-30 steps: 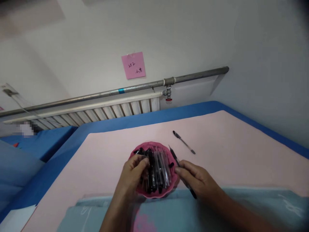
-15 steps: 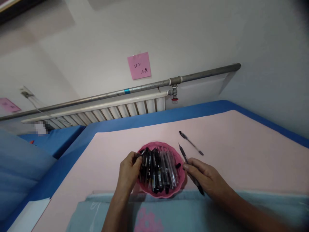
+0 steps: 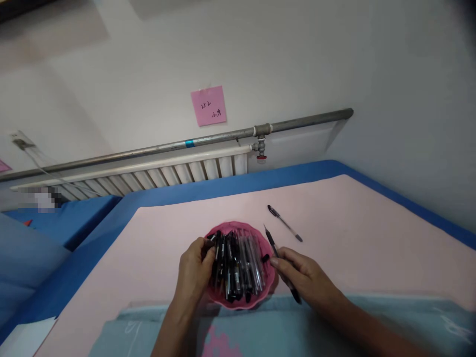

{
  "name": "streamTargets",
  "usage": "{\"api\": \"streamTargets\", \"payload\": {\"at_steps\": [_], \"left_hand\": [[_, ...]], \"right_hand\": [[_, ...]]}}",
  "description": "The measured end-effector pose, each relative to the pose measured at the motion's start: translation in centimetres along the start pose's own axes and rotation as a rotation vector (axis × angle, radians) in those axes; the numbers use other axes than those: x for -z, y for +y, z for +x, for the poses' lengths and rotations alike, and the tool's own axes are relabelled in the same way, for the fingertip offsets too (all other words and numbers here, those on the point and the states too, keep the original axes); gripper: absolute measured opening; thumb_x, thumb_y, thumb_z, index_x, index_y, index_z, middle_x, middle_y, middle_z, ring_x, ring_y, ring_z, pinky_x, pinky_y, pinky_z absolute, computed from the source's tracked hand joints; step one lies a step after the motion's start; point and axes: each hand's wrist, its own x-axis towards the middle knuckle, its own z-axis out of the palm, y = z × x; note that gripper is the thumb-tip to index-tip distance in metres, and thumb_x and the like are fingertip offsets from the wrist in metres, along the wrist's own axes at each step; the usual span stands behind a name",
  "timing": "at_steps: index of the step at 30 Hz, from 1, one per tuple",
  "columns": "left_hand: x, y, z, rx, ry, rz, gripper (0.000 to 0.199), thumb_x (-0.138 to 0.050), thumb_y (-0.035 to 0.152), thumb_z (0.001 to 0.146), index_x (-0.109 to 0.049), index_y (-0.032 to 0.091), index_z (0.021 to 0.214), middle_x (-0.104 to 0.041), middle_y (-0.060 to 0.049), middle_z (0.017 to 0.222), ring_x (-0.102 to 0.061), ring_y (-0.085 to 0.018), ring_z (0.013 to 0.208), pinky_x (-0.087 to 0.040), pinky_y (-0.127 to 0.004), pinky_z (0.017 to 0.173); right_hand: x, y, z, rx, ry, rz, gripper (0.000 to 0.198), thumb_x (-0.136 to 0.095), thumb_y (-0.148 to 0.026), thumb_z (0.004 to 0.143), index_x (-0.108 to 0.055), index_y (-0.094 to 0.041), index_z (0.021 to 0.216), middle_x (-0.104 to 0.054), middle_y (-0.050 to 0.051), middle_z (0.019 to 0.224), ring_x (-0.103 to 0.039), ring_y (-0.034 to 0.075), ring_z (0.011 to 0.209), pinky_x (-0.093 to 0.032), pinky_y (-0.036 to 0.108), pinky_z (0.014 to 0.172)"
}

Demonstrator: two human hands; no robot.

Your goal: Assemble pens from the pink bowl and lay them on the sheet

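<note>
A pink scalloped basket holds several pens with black parts and clear barrels, lying side by side. At its left rim my left hand is closed, thumb against fingers, on a small dark thing whose kind I cannot make out. My right hand, by the right rim, pinches an uncapped pen. This pen slants with its bare tip up and to the left, and its black rear end shows below the fingers. Beyond the basket lies another pen with a black cap at its far end.
The basket rests on a pink sheet over a blue surface. Light blue patterned cloth lies along the near side. Behind are a white radiator, a metal pipe and a pink note on the wall.
The view has shifted slightly, so everything appears a little further left and lower. Both hands keep their holds, and the pens stay in place.
</note>
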Motion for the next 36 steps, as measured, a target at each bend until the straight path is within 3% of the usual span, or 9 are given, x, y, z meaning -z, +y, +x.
{"api": "streamTargets", "payload": {"at_steps": [4, 12, 18, 22, 30, 36], "left_hand": [[0.2, -0.3, 0.1, -0.014, 0.011, 0.012, 0.014, -0.046, 0.029, 0.078, -0.055, 0.02, 0.073, -0.06, 0.001, 0.067, -0.054, -0.015, 0.064, -0.039, -0.026, 0.061], [0.9, -1.0, 0.5, 0.024, 0.151, -0.049, 0.018, -0.047, 0.032, 0.078, -0.06, 0.021, 0.082, -0.066, -0.002, 0.081, -0.06, -0.018, 0.077, -0.044, -0.03, 0.071], [1.6, -2.2, 1.0, 0.037, 0.218, -0.046, 0.02, -0.045, 0.024, 0.076, -0.061, 0.02, 0.087, -0.067, -0.006, 0.095, -0.06, -0.019, 0.09, -0.044, -0.033, 0.082], [2.1, -2.5, 1.3, 0.051, 0.218, -0.012, 0.021, -0.042, 0.016, 0.073, -0.061, 0.021, 0.081, -0.066, -0.004, 0.091, -0.059, -0.018, 0.087, -0.043, -0.032, 0.081], [2.5, -1.4, 0.9, 0.019, 0.02, 0.051, 0.016, -0.045, 0.018, 0.071, -0.061, 0.021, 0.074, -0.062, -0.001, 0.076, -0.056, -0.015, 0.073, -0.042, -0.027, 0.068], [2.8, -1.9, 0.4, -0.047, -0.229, 0.135, 0.022, -0.045, 0.009, 0.062, -0.062, 0.02, 0.07, -0.059, 0.0, 0.073, -0.054, -0.014, 0.071, -0.042, -0.025, 0.067]], "right_hand": [[0.0, 0.0, 0.0, -0.005, -0.012, -0.008, 0.029, -0.046, -0.042, 0.082, -0.041, -0.022, 0.062, -0.037, -0.008, 0.05, -0.034, 0.009, 0.045, -0.03, 0.022, 0.043], [0.0, 0.9, 0.4, 0.037, -0.003, -0.076, 0.031, -0.045, -0.046, 0.081, -0.04, -0.022, 0.062, -0.038, -0.007, 0.052, -0.037, 0.01, 0.047, -0.032, 0.023, 0.045], [0.0, 0.3, 0.1, 0.013, 0.01, -0.086, 0.031, -0.046, -0.045, 0.08, -0.038, -0.022, 0.06, -0.037, -0.007, 0.051, -0.037, 0.01, 0.047, -0.032, 0.023, 0.045], [-0.1, -0.1, 0.1, 0.005, 0.019, -0.091, 0.031, -0.047, -0.046, 0.079, -0.041, -0.022, 0.06, -0.039, -0.007, 0.051, -0.038, 0.011, 0.048, -0.033, 0.023, 0.045], [-0.1, -0.2, 0.0, -0.035, 0.007, -0.104, 0.034, -0.046, -0.051, 0.077, -0.038, -0.023, 0.059, -0.036, -0.007, 0.05, -0.037, 0.01, 0.045, -0.033, 0.023, 0.043], [-0.1, -0.3, 0.0, -0.015, 0.011, -0.124, 0.032, -0.046, -0.048, 0.079, -0.04, -0.023, 0.06, -0.038, -0.007, 0.051, -0.038, 0.011, 0.046, -0.033, 0.023, 0.044]]}}
